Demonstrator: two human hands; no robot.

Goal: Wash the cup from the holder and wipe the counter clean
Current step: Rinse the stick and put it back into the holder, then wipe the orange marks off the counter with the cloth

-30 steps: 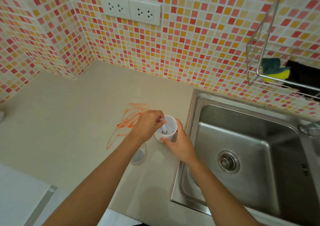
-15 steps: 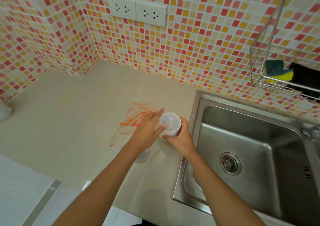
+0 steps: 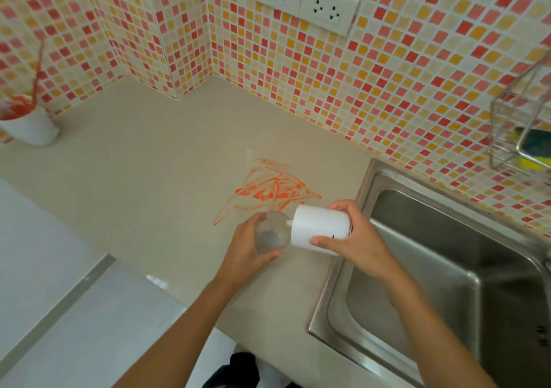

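Beside the steel sink (image 3: 417,268): left hand (image 3: 247,250) gripping clear plastic cup (image 3: 269,235), right hand (image 3: 354,238) clasping tipped white cylindrical holder (image 3: 320,226); separating them steadily, above the orange-smeared beige counter (image 3: 149,179).

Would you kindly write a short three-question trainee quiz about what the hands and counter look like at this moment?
1. True or false: the white holder stands upright on the counter.
2. The left hand grips: A) a sponge B) a clear cup C) a plug.
3. What colour is the smear on the counter?

Key: 1 false, the right hand holds it tipped sideways; 2 B; 3 orange.
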